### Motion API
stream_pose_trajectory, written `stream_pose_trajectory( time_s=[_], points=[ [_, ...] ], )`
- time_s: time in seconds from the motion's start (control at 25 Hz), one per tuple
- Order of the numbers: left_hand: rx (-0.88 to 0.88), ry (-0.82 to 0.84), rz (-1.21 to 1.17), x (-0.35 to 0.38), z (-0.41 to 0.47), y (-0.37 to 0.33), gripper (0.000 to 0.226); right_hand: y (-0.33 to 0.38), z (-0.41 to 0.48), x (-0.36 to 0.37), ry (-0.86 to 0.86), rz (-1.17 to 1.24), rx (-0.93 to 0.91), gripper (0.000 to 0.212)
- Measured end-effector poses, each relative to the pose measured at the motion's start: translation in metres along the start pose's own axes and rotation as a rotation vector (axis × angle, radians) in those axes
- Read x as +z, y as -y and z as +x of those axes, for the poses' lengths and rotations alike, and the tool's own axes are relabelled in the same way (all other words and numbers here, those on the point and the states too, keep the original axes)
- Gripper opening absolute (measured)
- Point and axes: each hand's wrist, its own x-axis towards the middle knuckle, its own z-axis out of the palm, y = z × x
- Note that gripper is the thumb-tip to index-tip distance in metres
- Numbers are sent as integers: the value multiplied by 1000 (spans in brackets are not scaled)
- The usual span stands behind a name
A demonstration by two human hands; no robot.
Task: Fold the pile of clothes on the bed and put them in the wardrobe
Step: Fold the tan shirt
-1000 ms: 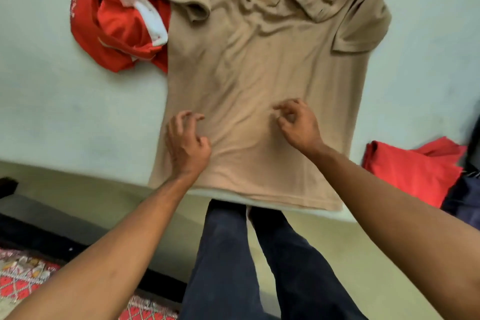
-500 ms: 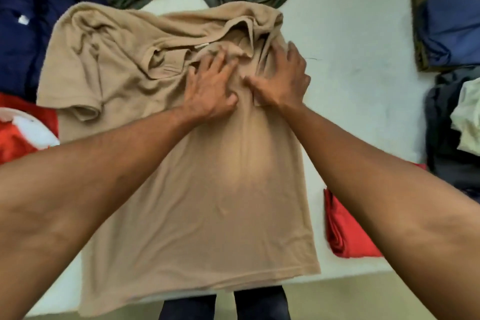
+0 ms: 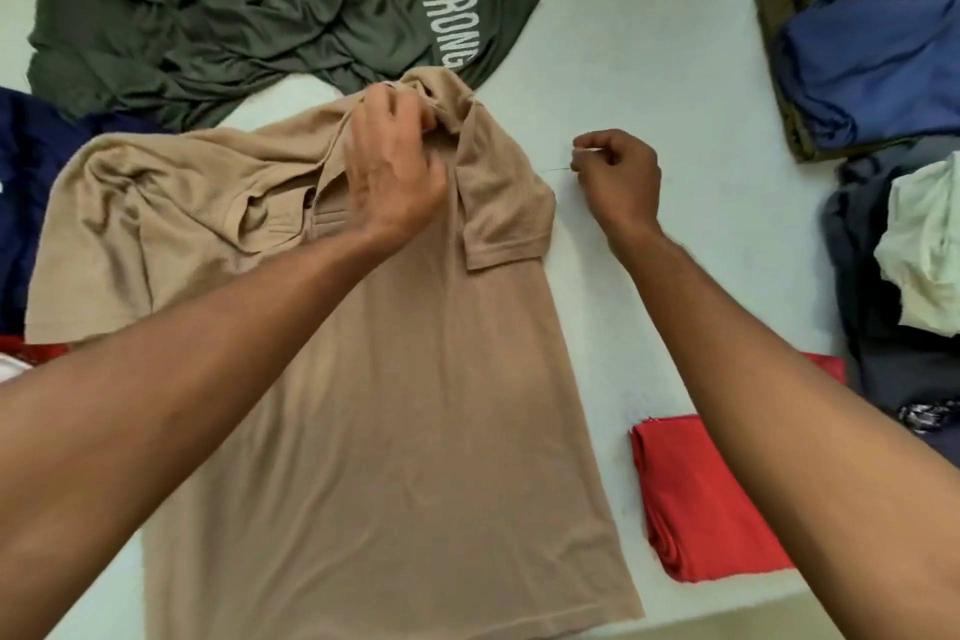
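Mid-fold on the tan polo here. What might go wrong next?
1. The left hand grips the tan polo only at the collar. The right hand is off it, pinching what looks like a thread, so the folded-in sleeve may flop open.
2. The other sleeve lies bunched; folding over it would likely trap creases.
3. The collar sits right at the green shirt's edge and may drag it along.

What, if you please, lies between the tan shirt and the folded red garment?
Only bare bed sheet, in the head view, between tan shirt and folded red garment.
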Motion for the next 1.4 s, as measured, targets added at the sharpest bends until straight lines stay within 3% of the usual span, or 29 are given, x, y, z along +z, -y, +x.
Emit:
stream_pose_trajectory(
  time_s=[0.04,0.12,0.2,0.24,0.32,0.4,0.52,0.64,0.72,0.84,0.96,1.04,1.12,1.24,1.4],
  points=[
    [117,132,-40,6,0,-3,36,-3,-9,3,54,4,-79,15],
    [278,378,-39,19,3,-5,60,-15,-35,16,155,-155,-365,40],
    [238,441,-65,26,12,0,73,-33,-60,31,279,-493,-565,76],
    [166,432,-86,26,17,1,72,-43,-67,36,302,-624,-580,86],
    [82,425,-63,26,30,-2,58,-53,-69,40,220,-666,-573,75],
    [86,412,-55,25,46,-11,43,-51,-57,39,87,-541,-585,41],
    [22,324,-194,24,66,-33,37,-27,-20,26,-133,-158,-337,16],
    [-140,257,-393,25,78,-52,34,5,21,-3,-216,275,76,25],
    [-168,224,-413,32,81,-57,35,18,38,-17,-231,364,174,28],
    [-69,200,-269,37,75,-54,52,24,48,-21,-233,393,179,30],
    [256,205,-148,35,49,-47,53,26,52,-24,-251,450,177,31],
    [429,305,-18,42,27,-38,62,28,56,-31,-243,487,119,33],
    [350,484,96,53,11,-32,74,33,57,-32,-204,421,29,31],
    [198,554,219,65,12,-32,92,29,58,-19,-57,266,-3,17],
    [124,627,203,65,37,-47,111,-3,51,-14,177,109,78,62]
  ],
)
